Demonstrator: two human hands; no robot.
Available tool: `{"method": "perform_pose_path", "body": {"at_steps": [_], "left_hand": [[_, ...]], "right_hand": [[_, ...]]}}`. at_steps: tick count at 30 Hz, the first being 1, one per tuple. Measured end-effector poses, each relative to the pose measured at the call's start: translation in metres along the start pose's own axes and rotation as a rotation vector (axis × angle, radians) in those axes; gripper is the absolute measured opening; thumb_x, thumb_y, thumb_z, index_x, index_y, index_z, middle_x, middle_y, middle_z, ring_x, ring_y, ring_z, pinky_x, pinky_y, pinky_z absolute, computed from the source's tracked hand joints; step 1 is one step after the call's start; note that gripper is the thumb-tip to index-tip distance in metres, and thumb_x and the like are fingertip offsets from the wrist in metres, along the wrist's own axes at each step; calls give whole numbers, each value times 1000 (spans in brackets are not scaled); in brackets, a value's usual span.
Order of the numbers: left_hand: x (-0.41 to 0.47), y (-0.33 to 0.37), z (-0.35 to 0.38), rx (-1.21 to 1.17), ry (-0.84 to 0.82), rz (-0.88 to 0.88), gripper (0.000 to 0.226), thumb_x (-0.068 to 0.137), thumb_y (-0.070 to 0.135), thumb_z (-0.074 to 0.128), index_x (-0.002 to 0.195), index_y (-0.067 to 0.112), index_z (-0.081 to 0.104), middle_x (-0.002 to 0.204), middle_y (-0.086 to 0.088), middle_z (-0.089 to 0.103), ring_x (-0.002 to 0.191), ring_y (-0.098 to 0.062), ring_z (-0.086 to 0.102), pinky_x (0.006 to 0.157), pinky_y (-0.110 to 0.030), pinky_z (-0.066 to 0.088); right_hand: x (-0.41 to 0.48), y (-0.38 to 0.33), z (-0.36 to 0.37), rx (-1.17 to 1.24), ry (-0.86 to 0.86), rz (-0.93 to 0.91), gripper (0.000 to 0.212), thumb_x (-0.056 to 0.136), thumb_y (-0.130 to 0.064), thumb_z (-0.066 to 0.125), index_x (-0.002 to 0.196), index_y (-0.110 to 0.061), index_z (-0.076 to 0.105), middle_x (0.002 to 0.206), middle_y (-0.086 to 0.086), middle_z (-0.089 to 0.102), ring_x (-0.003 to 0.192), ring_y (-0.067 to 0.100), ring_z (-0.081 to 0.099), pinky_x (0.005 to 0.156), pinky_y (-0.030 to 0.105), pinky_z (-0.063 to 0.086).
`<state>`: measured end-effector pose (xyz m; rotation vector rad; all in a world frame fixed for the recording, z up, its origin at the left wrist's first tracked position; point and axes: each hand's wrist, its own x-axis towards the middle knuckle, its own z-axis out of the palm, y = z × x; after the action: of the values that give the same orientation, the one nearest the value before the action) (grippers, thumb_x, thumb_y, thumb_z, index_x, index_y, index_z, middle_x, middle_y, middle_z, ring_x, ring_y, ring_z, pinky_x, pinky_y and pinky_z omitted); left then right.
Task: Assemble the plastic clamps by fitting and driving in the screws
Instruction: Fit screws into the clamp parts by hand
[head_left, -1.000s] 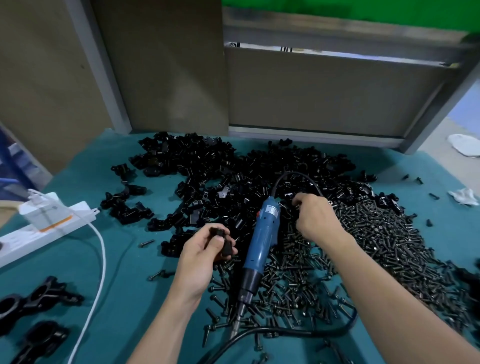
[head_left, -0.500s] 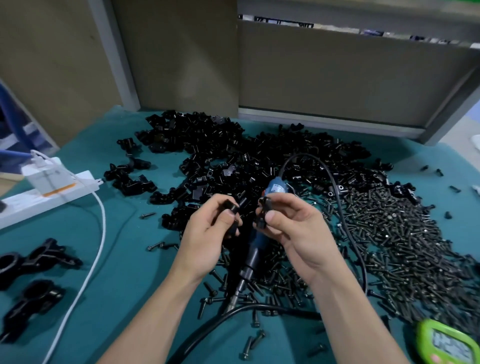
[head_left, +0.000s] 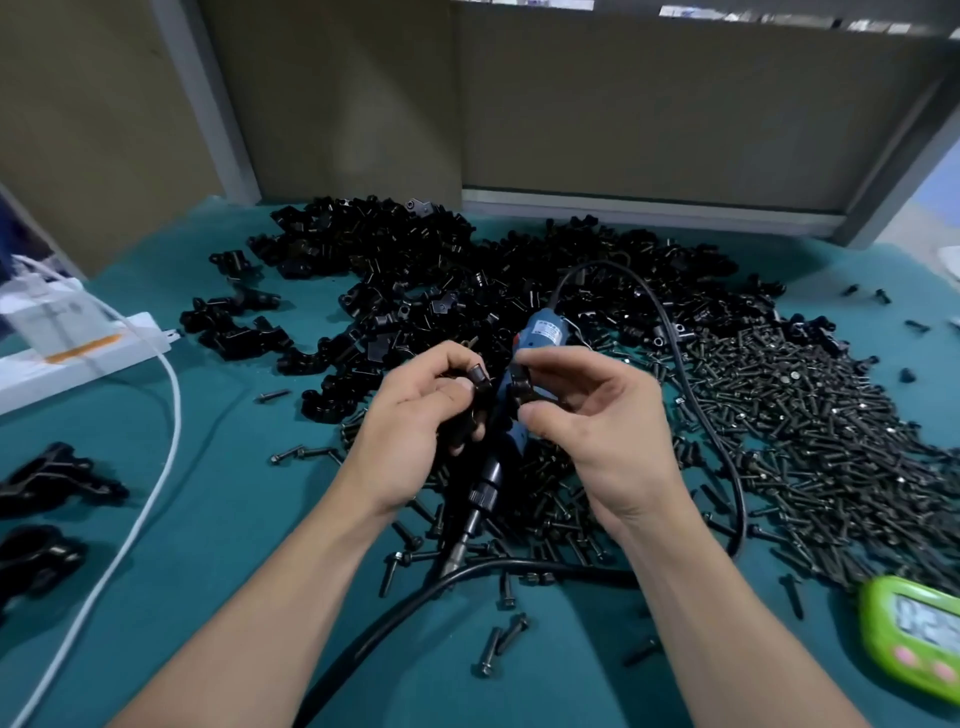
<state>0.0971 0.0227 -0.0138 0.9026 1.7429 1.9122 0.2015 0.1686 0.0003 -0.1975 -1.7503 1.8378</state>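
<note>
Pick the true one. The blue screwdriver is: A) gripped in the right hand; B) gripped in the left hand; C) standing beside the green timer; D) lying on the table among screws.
D: the screwdriver lies on the table among screws, while the left hand pinches a clamp piece and the right hand a small black part.

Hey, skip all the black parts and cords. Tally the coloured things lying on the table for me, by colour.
Blue: 1, the electric screwdriver
Green: 1, the timer
White: 2, the power strip (the blurred plug on it counted with it) and the white cable
Total: 4
</note>
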Motion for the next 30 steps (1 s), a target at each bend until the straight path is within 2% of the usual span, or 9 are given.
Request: {"method": "perform_pose_path", "body": {"at_steps": [4, 9, 11, 15, 17, 19, 22, 25, 30], "left_hand": [[-2, 0, 2, -20, -34, -10, 18, 92, 17, 49, 92, 19, 66, 69, -8, 58, 61, -16, 56, 51, -23, 41], [-3, 1, -1, -70, -23, -49, 19, 89, 17, 49, 95, 22, 66, 66, -7, 58, 59, -18, 53, 49, -25, 40], [-3, 1, -1, -84, -12, -59, 18, 90, 18, 49, 94, 20, 67, 66, -5, 58, 57, -14, 54, 48, -23, 40], [-2, 3, -1, -68, -17, -34, 15, 92, 18, 49, 93, 20, 64, 63, -9, 59, 57, -15, 52, 49, -21, 39], [-2, 3, 0, -34, -21, 0, 12, 92, 18, 55, 93, 22, 66, 62, -10, 60, 57, -16, 53, 50, -23, 41], [-2, 2, 2, -11, -2, 44, 12, 88, 15, 63, 93, 22, 73, 65, -11, 64, 59, -18, 58, 53, -25, 46], [-3, 4, 4, -9, 69, 134, 19, 85, 10, 73, 94, 24, 82, 80, -4, 76, 72, -17, 70, 63, -25, 55], [-3, 7, 2, 32, 119, 168, 29, 86, 2, 79, 101, 26, 83, 93, 1, 81, 86, -13, 77, 73, -19, 57], [-2, 6, -3, 126, 92, 111, 56, 87, 12, 81, 126, 48, 69, 82, -6, 78, 74, -16, 72, 72, -27, 60]], "right_hand": [[-3, 2, 6, -46, -40, -76, 48, 71, 24, 71, 98, -15, 81, 104, 1, 80, 101, 18, 76, 88, 23, 58], [-6, 0, 8, -26, -22, -41, 44, 74, 16, 77, 98, -21, 83, 100, 1, 81, 97, 17, 77, 85, 21, 59], [-6, 0, 9, 14, 20, 31, 37, 75, 4, 83, 101, -22, 82, 100, 4, 80, 97, 18, 77, 83, 23, 59], [-5, -4, 10, 342, 73, 331, 27, 71, -11, 83, 98, -15, 83, 99, 12, 79, 88, 20, 77, 72, 26, 60], [-5, -7, 11, 374, 70, 410, 21, 74, -15, 79, 95, -16, 84, 92, 8, 79, 80, 14, 76, 70, 25, 60], [-5, -9, 12, 370, 63, 441, 15, 85, -11, 74, 96, -13, 84, 78, 2, 76, 66, 8, 70, 65, 23, 59], [-6, -9, 12, 316, 53, 469, 15, 96, -12, 68, 96, -9, 83, 74, 0, 74, 59, 6, 67, 60, 22, 58], [-6, -9, 10, 299, 53, 488, 14, 92, -18, 72, 93, -11, 84, 79, 2, 76, 59, 7, 66, 58, 21, 57], [-6, -8, 10, 328, 86, 490, 26, 75, -28, 77, 92, -9, 83, 96, 11, 79, 72, 16, 73, 59, 20, 58]]}}
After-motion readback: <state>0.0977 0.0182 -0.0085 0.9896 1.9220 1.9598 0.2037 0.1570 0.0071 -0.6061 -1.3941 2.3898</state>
